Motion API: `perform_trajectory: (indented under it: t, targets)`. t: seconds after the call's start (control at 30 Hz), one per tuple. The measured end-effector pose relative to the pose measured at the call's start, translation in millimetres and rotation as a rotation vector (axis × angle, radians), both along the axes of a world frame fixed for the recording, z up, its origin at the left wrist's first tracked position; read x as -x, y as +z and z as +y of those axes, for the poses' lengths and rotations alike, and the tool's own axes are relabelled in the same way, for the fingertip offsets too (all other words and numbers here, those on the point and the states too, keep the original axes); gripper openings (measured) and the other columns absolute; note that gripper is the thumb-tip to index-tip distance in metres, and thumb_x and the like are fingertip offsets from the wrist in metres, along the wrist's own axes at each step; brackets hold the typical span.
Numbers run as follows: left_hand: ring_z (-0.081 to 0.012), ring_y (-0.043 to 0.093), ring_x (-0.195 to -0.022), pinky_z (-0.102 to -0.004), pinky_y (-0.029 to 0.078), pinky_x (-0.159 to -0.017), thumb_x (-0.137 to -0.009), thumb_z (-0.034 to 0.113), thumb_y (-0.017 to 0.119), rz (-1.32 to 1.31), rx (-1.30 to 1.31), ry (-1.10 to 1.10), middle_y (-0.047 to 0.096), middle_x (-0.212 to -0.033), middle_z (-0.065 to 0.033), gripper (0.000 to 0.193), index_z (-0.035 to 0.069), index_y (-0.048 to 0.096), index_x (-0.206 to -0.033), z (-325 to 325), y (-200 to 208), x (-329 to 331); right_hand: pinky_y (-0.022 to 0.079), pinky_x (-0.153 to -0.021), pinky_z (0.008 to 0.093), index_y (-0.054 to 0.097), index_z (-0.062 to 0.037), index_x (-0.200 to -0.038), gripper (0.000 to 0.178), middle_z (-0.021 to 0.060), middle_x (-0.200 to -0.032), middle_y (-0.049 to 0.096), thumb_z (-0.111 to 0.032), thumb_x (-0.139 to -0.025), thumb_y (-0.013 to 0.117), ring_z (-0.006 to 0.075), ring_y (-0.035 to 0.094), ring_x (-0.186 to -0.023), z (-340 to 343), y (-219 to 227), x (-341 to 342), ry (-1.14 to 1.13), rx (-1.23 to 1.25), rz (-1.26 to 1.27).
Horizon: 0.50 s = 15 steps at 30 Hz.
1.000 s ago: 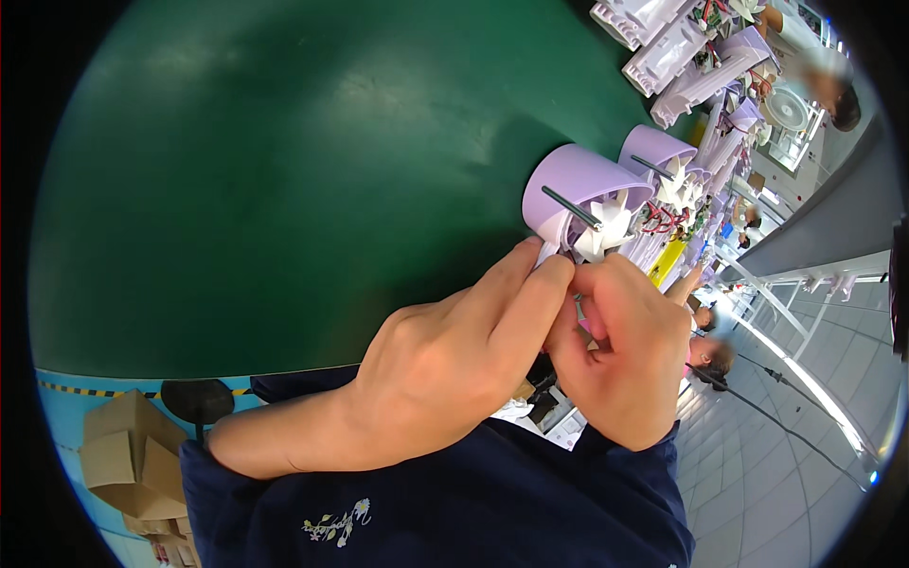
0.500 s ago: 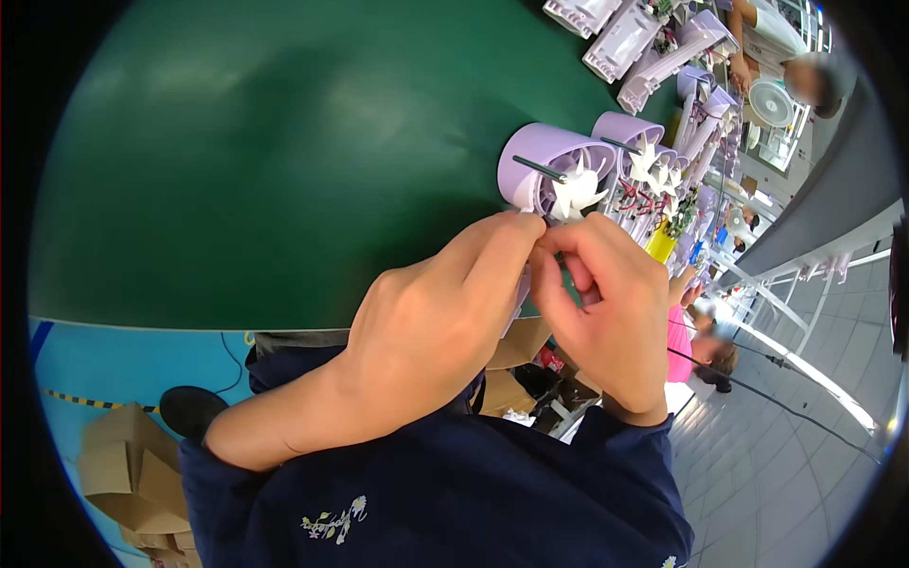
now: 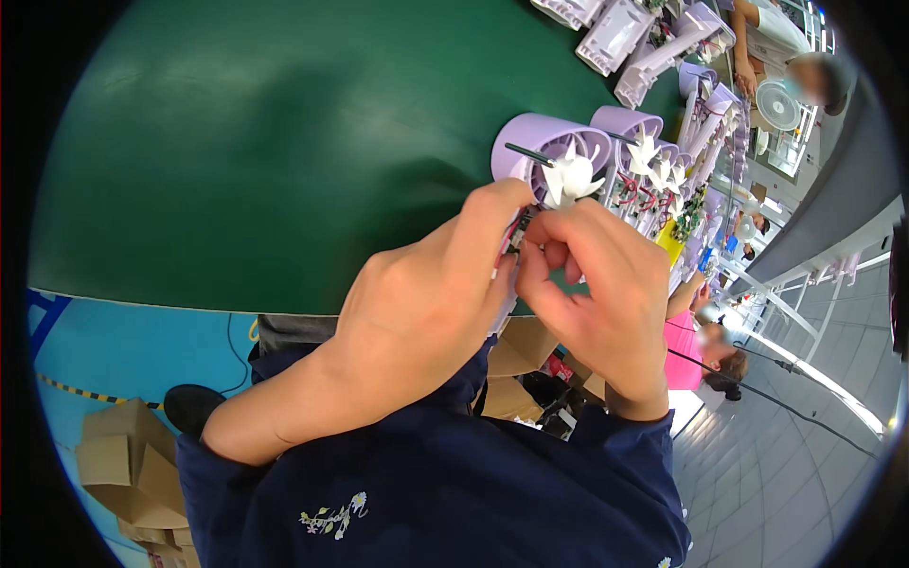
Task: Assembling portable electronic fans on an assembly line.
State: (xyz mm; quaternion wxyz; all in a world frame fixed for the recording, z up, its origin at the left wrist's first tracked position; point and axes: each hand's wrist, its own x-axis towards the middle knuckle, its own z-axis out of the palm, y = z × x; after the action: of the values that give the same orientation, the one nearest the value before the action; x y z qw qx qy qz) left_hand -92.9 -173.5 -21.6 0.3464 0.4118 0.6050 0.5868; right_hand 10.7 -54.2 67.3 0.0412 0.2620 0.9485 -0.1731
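Note:
A lilac handheld-fan housing (image 3: 535,133) with a round head lies at the table's edge in front of me. White fan blades (image 3: 572,176) sit at its opening, and a dark thin rod (image 3: 528,154) juts across the head. My left hand (image 3: 417,293) is closed round the housing's handle part, its thumb and fingers just below the head. Beside it my right hand (image 3: 606,284) is pinched, fingertips at dark and red wires (image 3: 516,230) in the handle. What the right fingertips grip is hidden.
More lilac fan housings with white blades (image 3: 646,156) and wires line the table to the right. Open handle shells (image 3: 615,38) lie farther off. The green table (image 3: 237,170) spreads left. Cardboard boxes (image 3: 128,464) stand on the floor. Co-workers (image 3: 684,350) sit along the right.
My fingers have parted slightly, and wires in the handle now show between them. The right hand has shifted slightly down and left. The fan head appears a little farther up and left.

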Motion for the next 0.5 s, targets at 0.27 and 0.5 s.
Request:
perform_trajectory:
  t: [0.27,0.5]
  targets:
    - [-0.0251,0.077,-0.089,-0.0307,0.064,-0.072,-0.086,-0.009,0.073,-0.025,0.047,-0.006,0.072,-0.117,-0.02,0.054,-0.002,0.048,-0.134,0.9,4.8,-0.9,0.047,-0.054,0.0355,0.063,-0.006,-0.089,0.016,0.0057,-0.077,0.058,-0.003,-0.077,0.073,0.0232,0.063,-0.066,8.6,1.4,-2.4,0.111,0.006,-0.008]
    - [-0.0249,0.071,-0.112,-0.0315,0.062,-0.08,-0.088,-0.005,0.072,-0.095,0.134,0.088,0.063,-0.132,-0.0167,0.062,0.0,0.044,-0.143,-5.6,4.5,-4.4,0.058,-0.067,0.0329,0.069,-0.0128,-0.107,0.021,0.0026,-0.116,0.063,-0.012,-0.087,0.065,0.0206,0.069,-0.095,3.0,-10.5,-14.0,0.168,0.068,0.2]
